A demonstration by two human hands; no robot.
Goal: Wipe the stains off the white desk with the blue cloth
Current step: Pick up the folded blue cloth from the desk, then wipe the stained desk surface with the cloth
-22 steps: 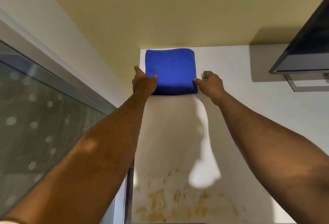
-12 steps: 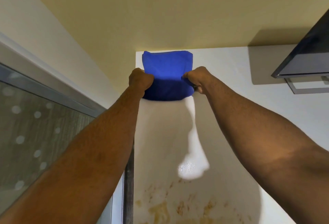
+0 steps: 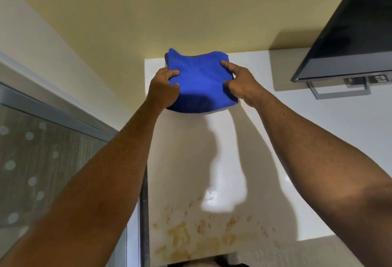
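Note:
The folded blue cloth (image 3: 200,80) hangs lifted above the far left corner of the white desk (image 3: 314,122). My left hand (image 3: 164,88) grips its left edge and my right hand (image 3: 239,82) grips its right edge. Brownish-yellow stains (image 3: 191,232) spread over the near part of the desk, close to its front edge, well below the cloth.
A dark monitor (image 3: 350,33) on a grey stand (image 3: 339,90) sits at the back right of the desk. A yellow wall (image 3: 169,12) backs the desk. A glass panel with white dots (image 3: 42,160) runs along the left side.
Both hands closed on the cloth's side edges and raised it off the desk's far corner; it now sags between them, nearer to me.

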